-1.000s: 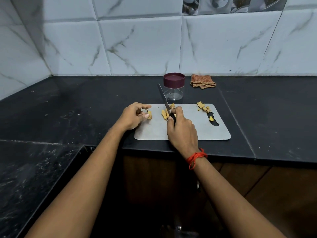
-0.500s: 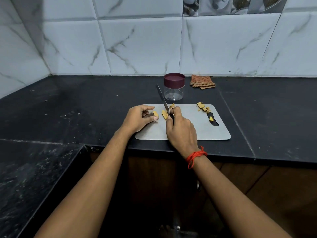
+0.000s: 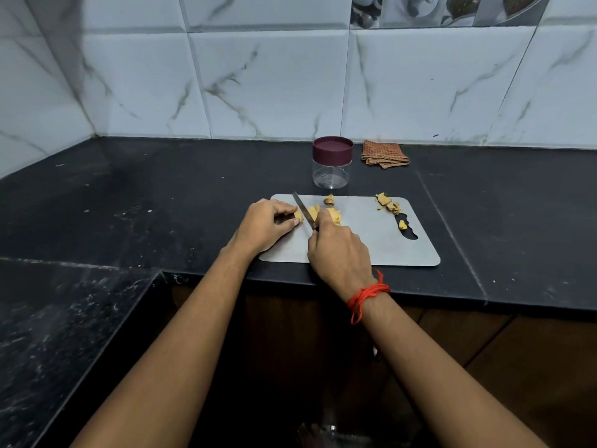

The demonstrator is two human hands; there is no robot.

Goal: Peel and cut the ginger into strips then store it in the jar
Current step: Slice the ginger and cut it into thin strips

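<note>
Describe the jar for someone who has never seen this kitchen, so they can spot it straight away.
Find the black countertop below the white marbled wall tiles, then the grey cutting board near its front edge. Just beyond the board's far edge stands the jar: a see-through body under a maroon lid, the only upright thing there, unlike the flat folded checked cloth to its right.

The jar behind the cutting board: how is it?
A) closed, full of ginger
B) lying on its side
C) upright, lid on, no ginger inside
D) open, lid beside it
C: the jar stands upright with its maroon lid on, and its clear wall shows nothing inside.
</note>
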